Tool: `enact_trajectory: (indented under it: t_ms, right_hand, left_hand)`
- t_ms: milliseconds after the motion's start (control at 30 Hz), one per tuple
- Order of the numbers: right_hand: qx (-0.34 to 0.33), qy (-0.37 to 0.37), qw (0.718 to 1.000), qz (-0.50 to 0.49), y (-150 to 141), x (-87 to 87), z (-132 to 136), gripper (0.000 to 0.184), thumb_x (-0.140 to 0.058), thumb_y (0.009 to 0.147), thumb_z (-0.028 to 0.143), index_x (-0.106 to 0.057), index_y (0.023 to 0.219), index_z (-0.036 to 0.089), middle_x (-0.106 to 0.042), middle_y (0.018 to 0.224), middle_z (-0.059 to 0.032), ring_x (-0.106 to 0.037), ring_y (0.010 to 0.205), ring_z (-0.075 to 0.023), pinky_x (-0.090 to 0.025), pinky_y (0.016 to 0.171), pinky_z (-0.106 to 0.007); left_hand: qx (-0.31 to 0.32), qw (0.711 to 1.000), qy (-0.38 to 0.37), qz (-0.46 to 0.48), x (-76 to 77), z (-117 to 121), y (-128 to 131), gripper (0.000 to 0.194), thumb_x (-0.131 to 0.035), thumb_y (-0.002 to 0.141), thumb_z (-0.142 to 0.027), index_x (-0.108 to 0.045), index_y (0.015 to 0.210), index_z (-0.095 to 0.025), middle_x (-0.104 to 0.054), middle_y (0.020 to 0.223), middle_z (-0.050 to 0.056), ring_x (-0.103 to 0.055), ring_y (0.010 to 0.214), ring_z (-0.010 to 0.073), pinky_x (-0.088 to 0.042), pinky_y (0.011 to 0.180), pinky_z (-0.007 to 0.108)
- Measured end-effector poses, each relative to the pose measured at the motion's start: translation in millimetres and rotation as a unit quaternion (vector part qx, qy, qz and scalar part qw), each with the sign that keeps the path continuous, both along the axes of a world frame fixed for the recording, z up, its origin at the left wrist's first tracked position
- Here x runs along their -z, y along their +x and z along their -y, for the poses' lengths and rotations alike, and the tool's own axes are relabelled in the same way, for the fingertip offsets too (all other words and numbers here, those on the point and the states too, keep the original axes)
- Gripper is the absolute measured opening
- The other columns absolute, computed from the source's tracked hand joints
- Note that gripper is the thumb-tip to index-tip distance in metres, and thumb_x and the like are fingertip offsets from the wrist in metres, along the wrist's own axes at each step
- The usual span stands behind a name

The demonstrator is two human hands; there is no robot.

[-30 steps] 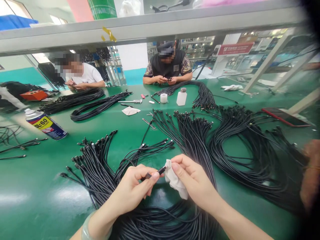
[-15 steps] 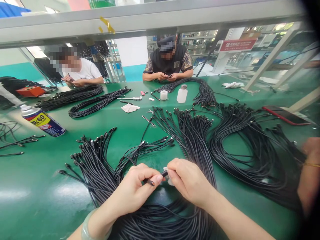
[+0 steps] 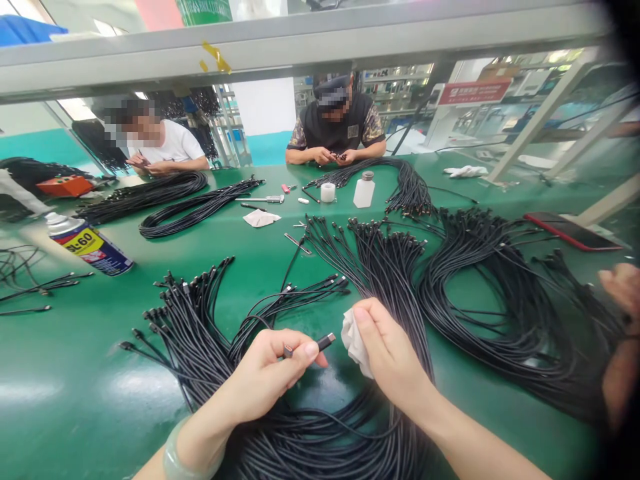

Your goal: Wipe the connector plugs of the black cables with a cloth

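Note:
My left hand [image 3: 265,377] pinches a black cable near its end, with the small metal-tipped black plug [image 3: 325,342] sticking out past my fingers. My right hand [image 3: 390,353] grips a crumpled white cloth [image 3: 353,344], a little to the right of the plug and apart from it. Beneath both hands lies a large bundle of black cables [image 3: 320,440], spread over the green workbench [image 3: 65,347]. The held cable runs down into this bundle, and I cannot follow it there. A person's hand [image 3: 623,287] rests at the right edge, over another cable pile [image 3: 500,320].
Further along the bench are a spray can [image 3: 89,245], a white bottle [image 3: 364,191], a tape roll [image 3: 327,193], a folded cloth [image 3: 261,218], a red-cased phone [image 3: 570,231] and more cable coils [image 3: 175,207]. Two people sit across the bench. A grey shelf [image 3: 300,47] crosses overhead.
The cloth no longer wraps the plug's tip. My right hand has moved up and away to the right, and my left hand has turned the plug to point right.

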State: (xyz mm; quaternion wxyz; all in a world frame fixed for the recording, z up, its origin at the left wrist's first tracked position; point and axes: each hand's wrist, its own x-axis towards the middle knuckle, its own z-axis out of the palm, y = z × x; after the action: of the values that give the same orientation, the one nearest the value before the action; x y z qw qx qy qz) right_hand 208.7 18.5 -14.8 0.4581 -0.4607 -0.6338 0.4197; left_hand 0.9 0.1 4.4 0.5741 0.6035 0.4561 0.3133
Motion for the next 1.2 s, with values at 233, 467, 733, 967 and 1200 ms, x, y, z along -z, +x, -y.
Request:
enact_trajectory:
  t_ms: [233,467,733,967,1200]
  right_hand:
    - [-0.057,-0.062,0.995,-0.052,-3.5,-6.4,7.4,0.036,-0.041,0.103,0.050,-0.054,0.088,0.020,-0.056,0.068,0.0012,-0.049,0.054,-0.0120,-0.040,0.048,-0.023]
    - [-0.101,-0.003,0.995,-0.006,-4.9,-4.1,12.3,0.028,-0.041,0.105,0.039,-0.055,0.090,0.020,-0.052,0.065,0.0039,-0.046,0.053,-0.0107,-0.037,0.049,-0.023]
    - [-0.066,0.324,0.921,0.205,0.0,4.8,2.2,0.015,-0.043,0.102,0.016,-0.051,0.090,0.021,-0.055,0.069,-0.0001,-0.051,0.058,-0.0153,-0.041,0.058,-0.028]
    - [0.009,0.105,0.993,0.050,-1.6,1.4,9.9,0.022,-0.037,0.106,0.029,-0.052,0.092,0.021,-0.054,0.071,0.0015,-0.052,0.057,-0.0124,-0.041,0.053,-0.024]
    - [-0.006,-0.075,0.993,-0.086,-1.6,-11.9,10.9,0.036,-0.044,0.103,0.046,-0.051,0.079,0.020,-0.046,0.065,0.0043,-0.042,0.056,-0.0107,-0.036,0.050,-0.021]
  left_hand:
    - [0.003,0.999,-0.018,0.027,0.7,0.0,-0.5,0.049,-0.055,0.092,-0.056,-0.073,0.083,-0.011,-0.035,0.047,-0.006,-0.029,0.042,0.0054,-0.025,0.043,0.019]
    - [0.006,1.000,0.017,-0.019,-1.3,0.6,2.8,0.051,-0.054,0.092,-0.057,-0.073,0.081,-0.012,-0.039,0.052,-0.005,-0.033,0.045,0.0067,-0.026,0.046,0.022]
    - [0.004,0.992,0.094,-0.086,-3.9,1.7,8.5,0.038,-0.054,0.095,-0.040,-0.074,0.074,-0.016,-0.059,0.064,0.002,-0.050,0.066,0.0141,-0.039,0.064,0.026]
    - [-0.017,0.985,0.157,-0.067,3.4,0.3,9.9,0.016,-0.065,0.092,-0.032,-0.078,0.087,-0.023,-0.072,0.070,-0.001,-0.057,0.076,0.0154,-0.041,0.080,0.030]
    - [-0.089,0.927,0.353,-0.094,5.6,2.4,6.7,0.015,-0.075,0.084,-0.019,-0.077,0.099,-0.024,-0.075,0.077,-0.004,-0.063,0.069,0.0106,-0.046,0.071,0.024]
